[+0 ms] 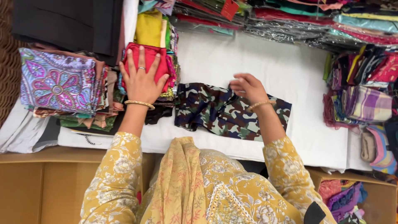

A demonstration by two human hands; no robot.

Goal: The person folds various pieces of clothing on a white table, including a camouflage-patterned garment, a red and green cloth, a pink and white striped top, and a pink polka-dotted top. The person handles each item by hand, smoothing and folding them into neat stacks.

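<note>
A white cloth covers the counter, and fabric crowds it on three sides — only the middle lies bare. On that bare patch rests a folded camouflage cloth in navy, green, brown and white, lying flat and a little askew. The right hand sits at its upper edge, fingers curled together and pinching the fabric there. The left hand lies flat with fingers spread apart on a folded red cloth, which tops a stack just left of the camouflage piece; a yellow cloth shows behind it. Further left stands a pile topped by a purple paisley print, with dark folded fabric above it. Along the far edge run rows of cloth in clear plastic wrappers, and at the right a heap of mixed pieces, one a pale checked cloth. Below the counter's near edge are brown cardboard boxes — one at the right holds more fabric.
</note>
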